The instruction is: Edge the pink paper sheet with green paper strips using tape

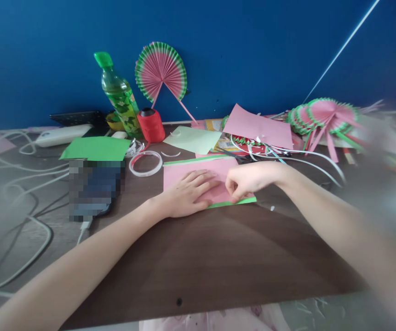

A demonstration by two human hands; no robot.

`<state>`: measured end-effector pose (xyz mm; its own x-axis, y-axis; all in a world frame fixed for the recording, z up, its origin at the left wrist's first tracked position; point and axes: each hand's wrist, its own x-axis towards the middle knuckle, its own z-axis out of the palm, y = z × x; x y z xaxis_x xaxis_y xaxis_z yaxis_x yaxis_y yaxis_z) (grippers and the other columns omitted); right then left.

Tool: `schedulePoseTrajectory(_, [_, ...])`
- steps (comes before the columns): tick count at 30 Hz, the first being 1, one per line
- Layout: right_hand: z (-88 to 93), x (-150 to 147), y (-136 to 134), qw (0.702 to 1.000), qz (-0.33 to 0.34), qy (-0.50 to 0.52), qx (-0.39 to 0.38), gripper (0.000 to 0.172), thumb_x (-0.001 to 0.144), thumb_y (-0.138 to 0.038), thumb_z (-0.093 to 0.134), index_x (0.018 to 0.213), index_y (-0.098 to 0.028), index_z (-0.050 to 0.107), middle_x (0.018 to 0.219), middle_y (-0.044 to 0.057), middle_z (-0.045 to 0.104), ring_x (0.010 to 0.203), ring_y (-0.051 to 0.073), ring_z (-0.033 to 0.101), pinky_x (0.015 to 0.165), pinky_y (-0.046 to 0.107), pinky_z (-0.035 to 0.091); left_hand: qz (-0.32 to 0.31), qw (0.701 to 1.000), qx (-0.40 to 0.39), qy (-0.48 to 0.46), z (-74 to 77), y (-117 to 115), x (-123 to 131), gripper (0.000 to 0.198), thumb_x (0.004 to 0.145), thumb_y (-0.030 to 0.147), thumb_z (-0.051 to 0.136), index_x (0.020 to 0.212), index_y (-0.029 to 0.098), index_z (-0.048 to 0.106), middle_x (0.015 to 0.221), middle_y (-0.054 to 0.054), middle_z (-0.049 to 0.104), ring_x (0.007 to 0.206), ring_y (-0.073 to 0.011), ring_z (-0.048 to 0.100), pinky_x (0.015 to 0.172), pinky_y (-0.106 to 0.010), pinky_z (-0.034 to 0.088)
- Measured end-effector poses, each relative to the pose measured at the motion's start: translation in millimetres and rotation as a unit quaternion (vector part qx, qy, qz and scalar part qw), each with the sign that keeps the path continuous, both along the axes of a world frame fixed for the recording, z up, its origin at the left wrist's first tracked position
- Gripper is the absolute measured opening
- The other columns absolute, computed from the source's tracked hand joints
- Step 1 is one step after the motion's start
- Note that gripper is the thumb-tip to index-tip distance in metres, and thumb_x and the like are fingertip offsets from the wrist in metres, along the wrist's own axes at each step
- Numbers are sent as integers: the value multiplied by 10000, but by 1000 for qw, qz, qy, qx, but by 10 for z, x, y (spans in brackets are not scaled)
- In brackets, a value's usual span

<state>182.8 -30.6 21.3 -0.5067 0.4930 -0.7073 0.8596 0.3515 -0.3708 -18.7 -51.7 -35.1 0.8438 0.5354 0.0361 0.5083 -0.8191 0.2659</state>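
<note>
A pink sheet of paper (pixel 173 177) lies flat on the table, with green strips along its far and near edges. My left hand (pixel 192 193) rests on it, palm down and fingers stretched out, near the front edge. On the sheet's right part, my right hand (pixel 248 180) is closed, its curled fingers pressed down by the near green strip (pixel 246 201). Anything inside those fingers is hidden. A roll of clear tape (pixel 146 163) lies just left of the sheet.
Behind the sheet lie pale green paper (pixel 193 139), pink paper (pixel 258 126) and white cables. Leaning at the wall is a pink-and-green paper fan (pixel 161 69); more folded fans (pixel 332 112) lie right. Left are a bottle (pixel 120 99), green paper (pixel 96 148) and a blurred-out phone (pixel 96 188).
</note>
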Motion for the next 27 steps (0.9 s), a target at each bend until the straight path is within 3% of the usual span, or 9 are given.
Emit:
schedulePoseTrajectory(15, [31, -21, -9, 999, 24, -23, 30, 195, 682, -340, 588, 621, -156, 566, 513, -29, 513, 478, 90, 431, 498, 245, 282, 1, 1000, 7, 6, 1, -10, -4, 515, 893, 374, 378, 1380, 213, 336, 1467, -63, 318, 1360, -224, 206, 1109, -411, 149])
schedulePoseTrajectory(27, [73, -54, -77, 997, -1, -51, 64, 204, 672, -314, 575, 553, -162, 509, 477, -32, 471, 421, 74, 385, 465, 239, 276, 4, 1000, 8, 12, -9, -6, -13, 562, 870, 455, 408, 1382, 232, 339, 1472, -66, 306, 1358, -246, 201, 1105, -421, 145])
